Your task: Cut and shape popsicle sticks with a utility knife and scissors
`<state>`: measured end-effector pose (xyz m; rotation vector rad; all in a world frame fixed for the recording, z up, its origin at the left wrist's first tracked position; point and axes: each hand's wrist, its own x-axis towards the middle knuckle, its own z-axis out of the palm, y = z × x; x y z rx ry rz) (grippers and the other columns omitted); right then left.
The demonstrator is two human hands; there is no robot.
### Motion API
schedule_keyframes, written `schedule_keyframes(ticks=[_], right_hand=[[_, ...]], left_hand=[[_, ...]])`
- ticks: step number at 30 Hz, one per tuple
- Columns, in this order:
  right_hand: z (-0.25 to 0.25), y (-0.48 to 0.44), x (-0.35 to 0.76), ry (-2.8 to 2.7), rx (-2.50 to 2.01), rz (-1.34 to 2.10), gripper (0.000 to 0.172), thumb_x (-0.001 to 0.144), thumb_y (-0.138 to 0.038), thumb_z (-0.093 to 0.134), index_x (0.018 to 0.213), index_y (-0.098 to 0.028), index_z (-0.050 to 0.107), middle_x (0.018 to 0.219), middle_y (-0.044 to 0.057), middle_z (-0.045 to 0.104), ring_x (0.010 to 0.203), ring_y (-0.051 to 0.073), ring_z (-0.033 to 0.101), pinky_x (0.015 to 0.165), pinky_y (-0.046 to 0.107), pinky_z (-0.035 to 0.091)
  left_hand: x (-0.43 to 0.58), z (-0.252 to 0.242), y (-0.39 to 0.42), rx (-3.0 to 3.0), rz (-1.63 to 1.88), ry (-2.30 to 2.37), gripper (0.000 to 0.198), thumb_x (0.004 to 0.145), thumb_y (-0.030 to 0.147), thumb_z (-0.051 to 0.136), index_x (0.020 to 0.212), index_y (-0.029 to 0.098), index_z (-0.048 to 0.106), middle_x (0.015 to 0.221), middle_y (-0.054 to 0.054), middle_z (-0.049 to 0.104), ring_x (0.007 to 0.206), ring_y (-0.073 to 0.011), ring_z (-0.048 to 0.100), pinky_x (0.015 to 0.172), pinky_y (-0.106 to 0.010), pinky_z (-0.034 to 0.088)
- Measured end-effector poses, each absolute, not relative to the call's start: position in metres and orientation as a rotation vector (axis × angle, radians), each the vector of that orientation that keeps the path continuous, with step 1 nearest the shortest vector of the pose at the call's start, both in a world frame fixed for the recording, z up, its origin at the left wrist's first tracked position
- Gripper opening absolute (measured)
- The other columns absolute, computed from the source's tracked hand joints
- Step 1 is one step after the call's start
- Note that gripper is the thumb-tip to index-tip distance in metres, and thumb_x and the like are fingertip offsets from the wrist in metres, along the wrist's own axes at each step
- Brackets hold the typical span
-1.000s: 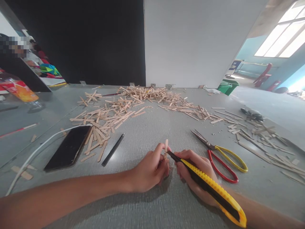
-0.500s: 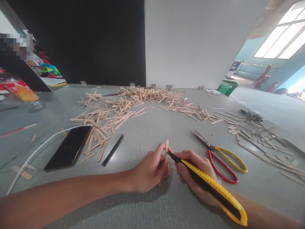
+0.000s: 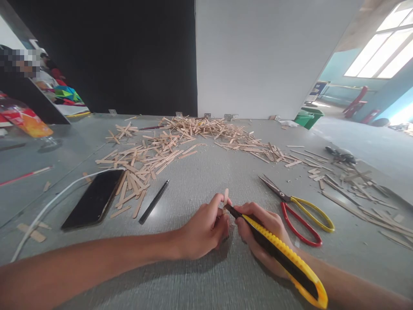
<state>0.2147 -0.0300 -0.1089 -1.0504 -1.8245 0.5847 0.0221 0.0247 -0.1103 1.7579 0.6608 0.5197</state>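
Between the fingers of my left hand (image 3: 206, 228) a short wooden craft stick (image 3: 226, 196) stands nearly upright, its lower part hidden by the fingers. My right hand (image 3: 266, 232) is wrapped round a yellow and black utility knife (image 3: 280, 254). The knife's dark tip meets the stick close to my left fingertips; how deep the blade goes I cannot tell. Scissors (image 3: 285, 198) with one red and one yellow handle lie beyond my right hand, blades pointing away to the left. A black pen (image 3: 154, 202) lies to the left, beyond my left hand.
A black phone (image 3: 93, 200) with a white cable (image 3: 48, 206) lies at left. Piles of craft sticks (image 3: 155, 150) curve across the back, with more pieces (image 3: 355, 189) at right. A bottle (image 3: 26, 120) lies tilted at far left. Black and white panels (image 3: 251, 60) stand behind.
The knife's handle end has shifted slightly left and down, its tip staying at the stick. My left hand keeps its hold almost unmoved, and less of the stick shows above the fingers.
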Motion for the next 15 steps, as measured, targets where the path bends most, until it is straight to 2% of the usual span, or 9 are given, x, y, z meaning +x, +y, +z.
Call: schedule_keyframes(ticks=[4, 8, 12, 15], right_hand=[[-0.1083, -0.0306, 0.2148, -1.739, -1.089, 0.766, 0.010, 0.102, -0.027, 0.055, 0.097, -0.020, 0.059, 0.063, -0.002, 0.061, 0.047, 0.012, 0.054, 0.045, 0.024, 0.043], [-0.1115, -0.0306, 0.2175, -1.675, -1.076, 0.905, 0.011, 0.104, -0.032, 0.055, 0.102, -0.021, 0.058, 0.066, -0.001, 0.064, 0.047, 0.013, 0.057, 0.045, 0.025, 0.046], [-0.1129, -0.0296, 0.2183, -1.788, -1.002, 0.712, 0.002, 0.103, -0.023, 0.056, 0.104, -0.023, 0.056, 0.080, 0.003, 0.068, 0.058, 0.014, 0.059, 0.052, 0.026, 0.048], [-0.1127, -0.0294, 0.2175, -1.853, -0.964, 0.637, 0.007, 0.103, -0.018, 0.054, 0.107, -0.023, 0.056, 0.086, 0.004, 0.068, 0.063, 0.014, 0.058, 0.056, 0.027, 0.048]], left_hand=[[0.0215, -0.1102, 0.0242, 1.729, 0.526, 0.662, 0.019, 0.111, 0.042, 0.037, 0.115, 0.023, 0.039, 0.066, 0.007, 0.055, 0.046, -0.0092, 0.048, 0.046, -0.020, 0.040], [0.0217, -0.1097, 0.0261, 1.651, 0.547, 0.627, 0.027, 0.110, 0.048, 0.037, 0.117, 0.022, 0.038, 0.075, 0.002, 0.061, 0.048, -0.0088, 0.053, 0.047, -0.020, 0.042], [0.0224, -0.1065, 0.0287, 1.537, 0.552, 0.553, 0.031, 0.108, 0.052, 0.043, 0.118, 0.024, 0.034, 0.085, 0.001, 0.064, 0.048, -0.0079, 0.057, 0.041, -0.016, 0.039], [0.0216, -0.1025, 0.0298, 1.497, 0.558, 0.511, 0.030, 0.108, 0.052, 0.043, 0.117, 0.025, 0.033, 0.084, 0.002, 0.063, 0.049, -0.0083, 0.060, 0.039, -0.014, 0.039]])
